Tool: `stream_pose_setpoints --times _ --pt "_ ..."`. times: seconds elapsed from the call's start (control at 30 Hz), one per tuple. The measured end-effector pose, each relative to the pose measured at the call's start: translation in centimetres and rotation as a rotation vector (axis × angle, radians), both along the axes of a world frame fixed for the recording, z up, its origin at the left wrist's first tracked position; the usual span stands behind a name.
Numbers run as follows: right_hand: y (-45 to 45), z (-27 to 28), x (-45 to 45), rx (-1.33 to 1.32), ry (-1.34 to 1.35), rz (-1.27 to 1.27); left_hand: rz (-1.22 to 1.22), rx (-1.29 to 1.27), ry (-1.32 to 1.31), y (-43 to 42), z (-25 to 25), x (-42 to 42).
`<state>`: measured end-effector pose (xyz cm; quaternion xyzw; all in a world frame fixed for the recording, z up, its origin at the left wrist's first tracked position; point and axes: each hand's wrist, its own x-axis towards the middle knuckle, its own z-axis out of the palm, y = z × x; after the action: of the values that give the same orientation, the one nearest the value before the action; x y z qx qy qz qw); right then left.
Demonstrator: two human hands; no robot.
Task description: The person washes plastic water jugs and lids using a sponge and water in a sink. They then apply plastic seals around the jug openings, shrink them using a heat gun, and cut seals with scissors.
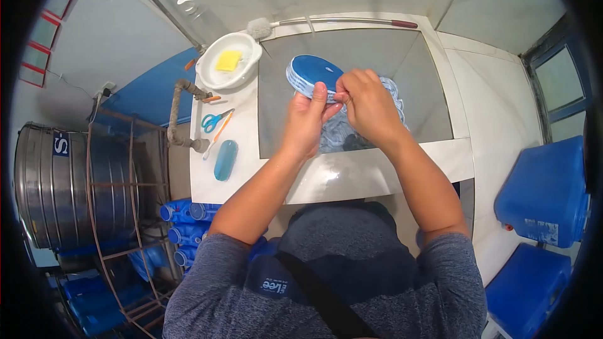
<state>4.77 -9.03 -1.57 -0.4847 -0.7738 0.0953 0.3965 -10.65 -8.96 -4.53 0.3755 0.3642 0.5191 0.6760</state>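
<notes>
Over the sink my left hand (306,119) grips a round blue mop head (314,70), thumb on its near edge. The disc is tilted, and a pale blue-and-white band runs around its rim. My right hand (370,103) is closed at the disc's right edge, its fingers pinched there; exactly what they pinch is hidden. Beneath both hands, pale blue and white mop strands (336,133) lie heaped in the grey sink (286,127), partly covered by my hands and forearms. A darker patch shows near the sink's front edge.
On the left counter stand a white basin (231,81) with a yellow sponge (228,59), blue scissors (213,123), a toothbrush (218,135) and a teal oblong item (225,160). A long-handled brush (339,21) lies behind the sink. A pipe (174,116) rises at left.
</notes>
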Motion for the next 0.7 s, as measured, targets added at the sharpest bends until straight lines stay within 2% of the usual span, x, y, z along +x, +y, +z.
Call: stream_pose_setpoints --times 0.13,0.2,0.33,0.4,0.43,0.5,0.53,0.57,0.63,0.7 --pt "0.3 -1.0 -1.4 0.014 -0.028 0.007 0.097 -0.012 -0.036 -0.6 -0.3 0.5" --pt "0.1 -2.0 -2.4 0.010 -0.069 -0.036 0.174 -0.051 -0.153 -0.7 -0.8 0.5" --pt "0.0 -4.4 -3.7 -0.031 -0.047 0.072 0.240 -0.141 -0.254 -1.2 -2.8 -1.2" --pt "-0.2 -5.8 -4.2 0.048 -0.179 0.412 0.143 -0.098 -0.327 -0.9 -3.6 -3.0" --pt "-0.5 -6.4 -4.8 0.049 -0.175 0.449 0.180 -0.095 -0.325 -0.4 -3.0 -3.9" --pt "-1.3 -7.2 -6.1 -0.236 -0.137 0.354 0.337 -0.081 -0.041 0.9 -1.5 -5.2" --pt "-0.9 -6.5 -6.9 -0.277 0.043 0.231 0.346 -0.079 -0.021 0.9 -1.1 -6.0" --pt "-0.3 -5.5 -7.5 -0.272 0.036 0.257 0.373 -0.073 -0.026 0.8 -1.3 -7.1" --pt "0.8 -2.7 -8.7 0.127 0.094 0.083 0.179 -0.010 -0.109 -0.1 -2.1 -8.6" --pt "1.4 -2.3 -9.8 0.164 0.078 0.103 0.195 0.016 -0.164 -1.2 -2.8 -8.7"
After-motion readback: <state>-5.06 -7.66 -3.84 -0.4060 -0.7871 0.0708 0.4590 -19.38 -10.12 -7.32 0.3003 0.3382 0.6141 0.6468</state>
